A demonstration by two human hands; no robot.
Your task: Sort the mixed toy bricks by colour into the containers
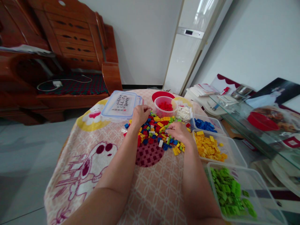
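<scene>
A loose pile of mixed toy bricks (pixel 152 129) in red, yellow, blue, green and white lies on the cloth-covered table. At the pile's far left edge is my left hand (pixel 141 114), fingers curled together above the bricks; whatever they hold is too small to tell. My right hand (pixel 180 132) reaches into the pile's right side, thumb and fingertips pinched close among the bricks, and its grip is partly hidden. Just beyond the pile stands a round clear tub (pixel 166 115) with red bricks, beside a heap of white bricks (pixel 184 113).
Clear boxes hold blue bricks (pixel 205 125), yellow bricks (pixel 208 147) and green bricks (pixel 226 190) along the right. Stacked lids (pixel 122 104) lie at the back left, and a red lid (pixel 157 95) sits behind the tub. A glass shelf (pixel 253 131) flanks the table.
</scene>
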